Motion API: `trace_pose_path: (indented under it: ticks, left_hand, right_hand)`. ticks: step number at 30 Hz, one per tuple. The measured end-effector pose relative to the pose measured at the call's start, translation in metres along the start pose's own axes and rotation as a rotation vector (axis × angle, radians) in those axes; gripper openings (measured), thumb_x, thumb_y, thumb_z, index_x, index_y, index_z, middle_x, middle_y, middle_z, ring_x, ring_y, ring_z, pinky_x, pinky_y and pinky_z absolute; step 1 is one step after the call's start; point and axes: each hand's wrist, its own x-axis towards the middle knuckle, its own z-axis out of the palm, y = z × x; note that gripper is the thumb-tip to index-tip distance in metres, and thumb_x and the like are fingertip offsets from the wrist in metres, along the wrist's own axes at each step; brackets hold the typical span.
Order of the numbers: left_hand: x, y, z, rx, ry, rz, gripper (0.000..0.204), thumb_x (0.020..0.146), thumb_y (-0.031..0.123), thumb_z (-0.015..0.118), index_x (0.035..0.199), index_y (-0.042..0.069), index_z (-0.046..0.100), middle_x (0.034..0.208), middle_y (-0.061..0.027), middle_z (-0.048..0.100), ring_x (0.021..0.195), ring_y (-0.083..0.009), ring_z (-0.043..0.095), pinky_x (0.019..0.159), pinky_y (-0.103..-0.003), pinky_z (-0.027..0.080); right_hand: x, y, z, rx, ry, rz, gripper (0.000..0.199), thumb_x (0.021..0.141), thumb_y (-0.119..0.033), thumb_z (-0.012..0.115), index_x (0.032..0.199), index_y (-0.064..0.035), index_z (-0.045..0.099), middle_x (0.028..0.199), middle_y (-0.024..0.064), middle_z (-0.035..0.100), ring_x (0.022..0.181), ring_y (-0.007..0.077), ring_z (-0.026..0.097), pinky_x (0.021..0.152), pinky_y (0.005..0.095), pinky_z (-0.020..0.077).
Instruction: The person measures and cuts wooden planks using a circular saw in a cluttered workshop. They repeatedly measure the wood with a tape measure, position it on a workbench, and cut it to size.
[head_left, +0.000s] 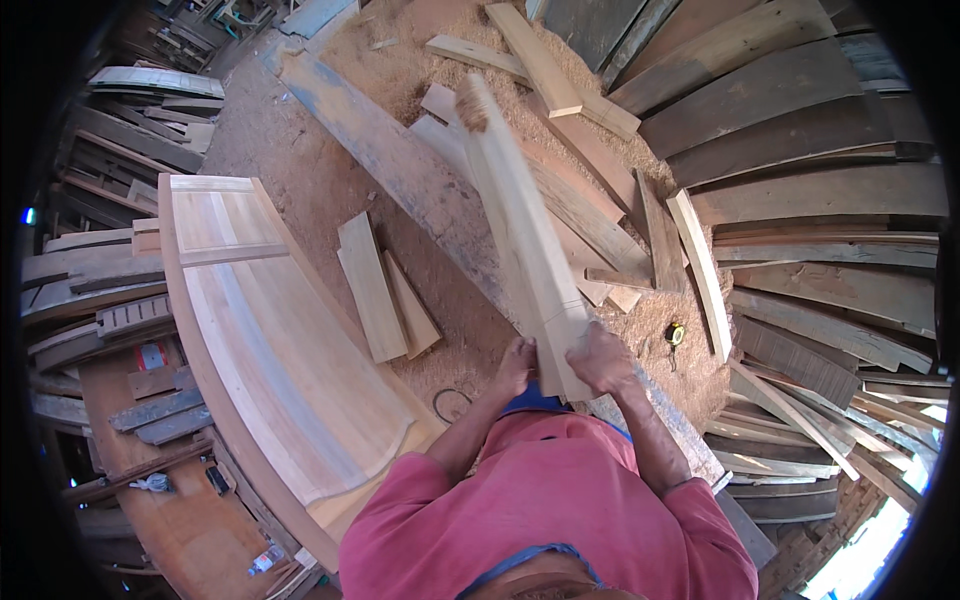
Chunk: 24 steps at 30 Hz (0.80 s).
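Note:
A long, thick pale wooden plank [515, 215] stretches away from my body, its near end close to my waist. Its far end is brownish and slightly smeared. My left hand [516, 366] is closed at the left edge of that near end. On the opposite edge, my right hand [602, 361] wraps its fingers round the plank. Pencil-like lines cross the wood just beyond my right hand. Beneath the plank runs a long, worn beam [390, 170], lying diagonally over sawdust-covered ground.
A panelled wooden door [290, 330] lies at my left, with two short boards [372, 290] beside it. Loose offcuts [585, 205] lie beyond the plank. A yellow tape measure [676, 334] rests in sawdust at right. Stacked dark boards [800, 210] line the right side.

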Motion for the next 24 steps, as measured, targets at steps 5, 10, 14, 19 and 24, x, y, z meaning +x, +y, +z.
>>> trace_pose_path:
  ticks: [5, 10, 14, 19, 24]
  left_hand:
    - [0.019, -0.040, 0.041, 0.076, -0.428, 0.639, 0.049, 0.107, 0.052, 0.055, 0.139, 0.014, 0.056, 0.137, -0.0135, 0.062, 0.128, -0.0299, 0.059, 0.106, -0.046, 0.050]
    - [0.015, -0.008, 0.084, -0.681, -0.942, 0.747, 0.058, 0.108, 0.057, 0.050, 0.147, 0.014, 0.052, 0.144, -0.0144, 0.059, 0.136, -0.0311, 0.054, 0.112, -0.048, 0.047]
    - [0.000, 0.031, 0.062, -0.638, -0.543, 0.340, 0.071, 0.106, 0.064, 0.046, 0.154, 0.012, 0.044, 0.147, -0.0155, 0.058, 0.137, -0.0334, 0.055, 0.113, -0.049, 0.048]
    - [0.035, 0.114, 0.008, -0.379, -0.018, 0.208, 0.074, 0.102, 0.060, 0.058, 0.152, 0.008, 0.043, 0.140, -0.0170, 0.060, 0.126, -0.0326, 0.063, 0.102, -0.051, 0.056]
    - [0.101, 0.132, -0.022, 0.076, 0.254, 0.084, 0.063, 0.092, 0.023, 0.084, 0.141, 0.005, 0.047, 0.135, -0.0149, 0.061, 0.119, -0.0323, 0.065, 0.096, -0.059, 0.058]
  right_hand:
    - [-0.025, -0.046, 0.016, -0.298, 0.182, -0.281, 0.051, 0.079, -0.029, 0.073, 0.110, 0.0080, 0.058, 0.101, 0.0302, 0.068, 0.095, 0.0444, 0.073, 0.081, 0.0518, 0.0615]
    - [-0.013, -0.035, 0.078, -0.414, 0.272, -0.379, 0.047, 0.071, -0.022, 0.077, 0.105, 0.0050, 0.059, 0.096, 0.0255, 0.065, 0.087, 0.0399, 0.071, 0.068, 0.0506, 0.0628]
    - [0.009, -0.005, 0.106, -0.416, 0.345, -0.350, 0.040, 0.068, -0.014, 0.074, 0.101, 0.0029, 0.060, 0.098, 0.0244, 0.064, 0.090, 0.0384, 0.069, 0.071, 0.0488, 0.0618]
    - [0.030, 0.047, 0.136, -0.586, 0.411, -0.354, 0.034, 0.075, -0.018, 0.078, 0.101, -0.0021, 0.062, 0.098, 0.0169, 0.062, 0.090, 0.0311, 0.066, 0.068, 0.0423, 0.0570]
    - [0.041, 0.070, 0.151, -0.552, 0.373, -0.313, 0.040, 0.072, -0.015, 0.074, 0.106, -0.0009, 0.059, 0.104, 0.0208, 0.058, 0.098, 0.0349, 0.062, 0.078, 0.0448, 0.0569]
